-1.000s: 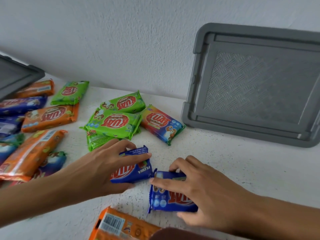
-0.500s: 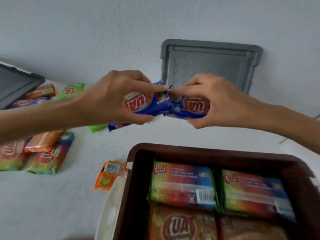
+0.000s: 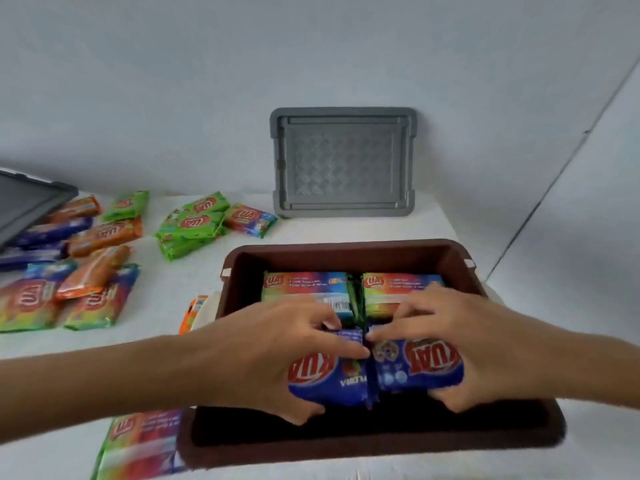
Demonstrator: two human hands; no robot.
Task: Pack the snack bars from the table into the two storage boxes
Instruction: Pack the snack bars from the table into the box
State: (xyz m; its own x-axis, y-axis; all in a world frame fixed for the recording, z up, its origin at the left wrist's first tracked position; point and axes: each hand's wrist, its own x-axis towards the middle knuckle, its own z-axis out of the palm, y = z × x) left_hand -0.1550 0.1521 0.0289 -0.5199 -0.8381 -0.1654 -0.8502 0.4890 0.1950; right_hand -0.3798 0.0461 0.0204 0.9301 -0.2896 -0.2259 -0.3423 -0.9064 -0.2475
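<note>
I see both forearms reach in from the lower edges of the frame, palms down, over the brown box [image 3: 346, 250] at centre. The left hand [image 3: 277, 355] is closed around a blue bar [image 3: 329, 379], thumb beneath, fingers curled over its top. The right hand [image 3: 464, 341] grips a second blue bar [image 3: 415, 368] the same way. The two bars touch end to end inside the box, in front of two multicolour packs [image 3: 308, 285]. Loose bars [image 3: 104, 233] lie on the table [image 3: 156, 323] at left; a grey lid [image 3: 343, 161] leans against the wall at upper centre.
</note>
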